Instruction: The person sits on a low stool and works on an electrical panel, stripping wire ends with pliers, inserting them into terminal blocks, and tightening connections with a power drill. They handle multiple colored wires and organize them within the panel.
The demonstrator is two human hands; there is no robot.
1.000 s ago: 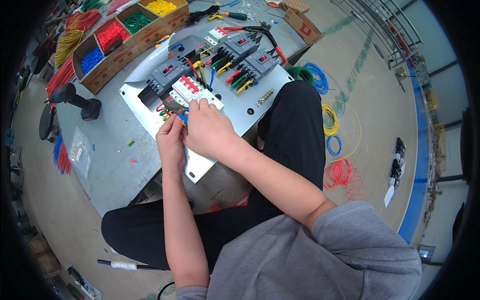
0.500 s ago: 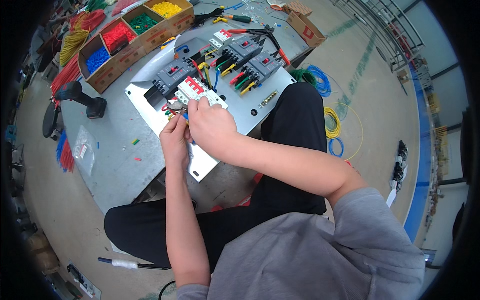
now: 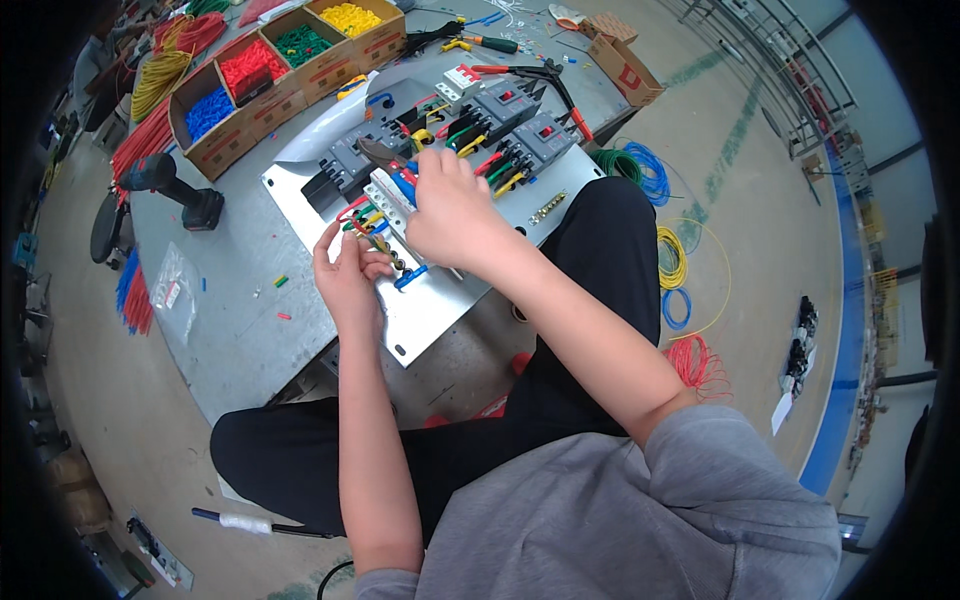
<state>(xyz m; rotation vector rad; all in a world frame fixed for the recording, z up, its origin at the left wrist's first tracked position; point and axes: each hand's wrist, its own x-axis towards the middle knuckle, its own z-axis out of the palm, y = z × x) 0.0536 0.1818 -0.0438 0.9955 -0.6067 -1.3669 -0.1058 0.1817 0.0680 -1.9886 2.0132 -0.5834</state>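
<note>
My right hand (image 3: 450, 205) is wrapped around pliers (image 3: 377, 152) with grey jaws and red-and-blue handles. The jaws point up and left, above the white circuit breaker (image 3: 388, 200) on the metal plate (image 3: 405, 325). Just left of that breaker, my left hand (image 3: 345, 270) has its fingertips curled at short coloured wires (image 3: 368, 222); the exact grip is partly hidden. A blue wire (image 3: 410, 277) bends out below the breaker. Dark grey breakers (image 3: 365, 155) with coloured leads sit farther back on the plate, and a brass terminal strip (image 3: 548, 207) lies at its right.
A cardboard box (image 3: 240, 133) with compartments of coloured caps stands at the far left. A cordless drill (image 3: 175, 190) and a plastic bag (image 3: 175, 295) lie on the table (image 3: 240, 330). Red-handled cutters (image 3: 550, 80) rest behind the plate. Wire coils (image 3: 672, 258) lie on the floor.
My right hand has lifted up and right with the pliers, away from my left hand. My left hand has stayed by the wires. The blue wire below the breaker is now uncovered.
</note>
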